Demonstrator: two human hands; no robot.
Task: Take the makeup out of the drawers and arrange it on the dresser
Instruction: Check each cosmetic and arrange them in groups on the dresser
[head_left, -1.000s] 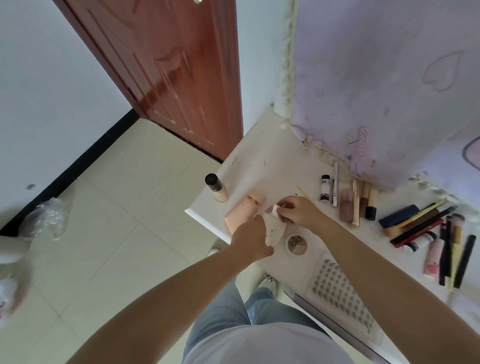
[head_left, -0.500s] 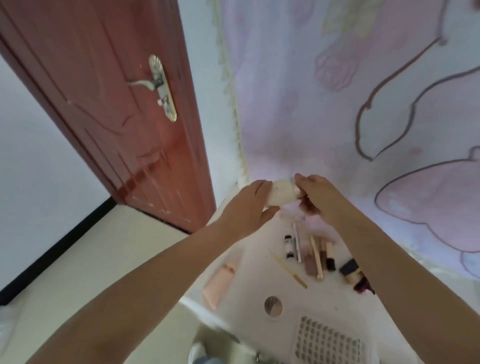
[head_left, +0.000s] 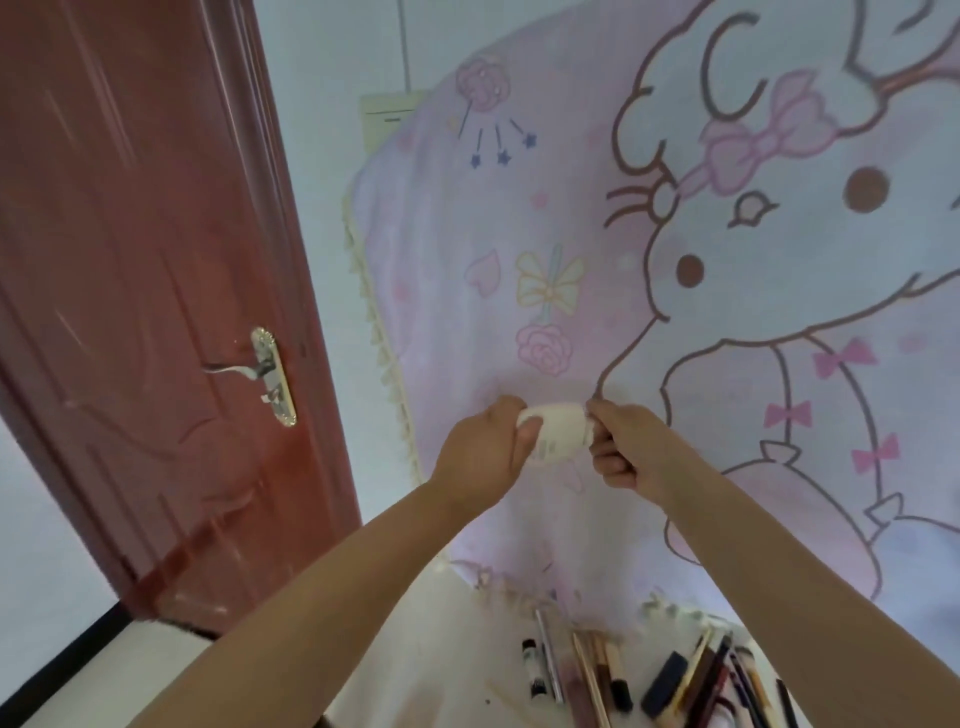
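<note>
Both hands have lifted the small white makeup tube (head_left: 556, 434) off the counter (head_left: 447, 665); the left hand (head_left: 485, 449) and right hand (head_left: 621, 447) pinch its ends at twelve o'clock above the pencil row (head_left: 649, 675), so placing waits.

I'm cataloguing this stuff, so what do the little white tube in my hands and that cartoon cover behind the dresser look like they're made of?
The white tube, held by the left hand and right hand, looks like soft matte plastic with small print on it, though blur leaves this uncertain. The cartoon cover looks like printed fabric: matte and edged with a cream fringe.
</note>
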